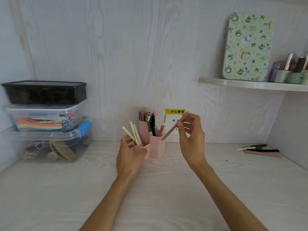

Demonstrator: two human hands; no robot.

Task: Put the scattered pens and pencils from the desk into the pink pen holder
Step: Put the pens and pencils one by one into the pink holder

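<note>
The pink pen holder (157,147) stands at the back middle of the desk, with several pens upright in its rear compartments. My left hand (129,157) is at its front left, fingers around cream-yellow pens (134,133) whose lower ends sit at the low front compartment. My right hand (191,139) pinches a tan pencil (171,130), held slanted with its lower end just above the holder's right compartment. Several loose pens (260,150) lie at the desk's far right.
A stack of plastic storage boxes (46,120) stands at the back left. A wall socket (173,122) with a yellow warning label is behind the holder. A shelf (250,85) at the upper right carries a green patterned tin and small bottles.
</note>
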